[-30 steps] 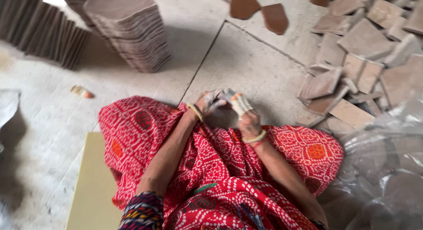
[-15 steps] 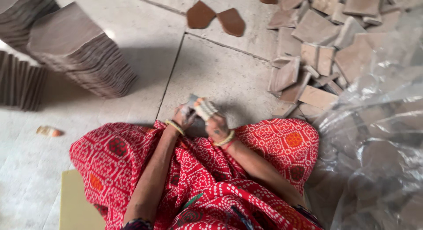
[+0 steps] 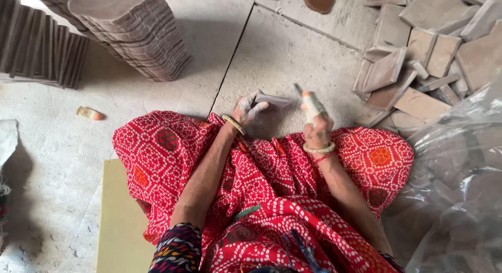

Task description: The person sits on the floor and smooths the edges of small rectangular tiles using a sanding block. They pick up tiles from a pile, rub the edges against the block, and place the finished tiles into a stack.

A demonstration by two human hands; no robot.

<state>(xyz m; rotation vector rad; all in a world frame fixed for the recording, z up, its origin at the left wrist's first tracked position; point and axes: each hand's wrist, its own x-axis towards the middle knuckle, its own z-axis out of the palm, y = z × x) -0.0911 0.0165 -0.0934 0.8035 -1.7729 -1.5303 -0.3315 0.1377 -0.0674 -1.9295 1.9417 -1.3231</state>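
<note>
Where tiles (image 3: 418,48) litter concrete floor (image 3: 293,53), hands (image 3: 282,113) work.

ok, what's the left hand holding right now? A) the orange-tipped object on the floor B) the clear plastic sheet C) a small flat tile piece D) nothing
C: the left hand grips a small flat tile piece above the lap, while the plastic sheet and the orange-tipped object lie apart from it.

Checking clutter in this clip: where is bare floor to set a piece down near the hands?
Bare concrete lies ahead of the left hand and its flat piece, between the stacked tiles and the loose tile heap. The right hand's side is crowded by that heap and the plastic sheet.
</note>
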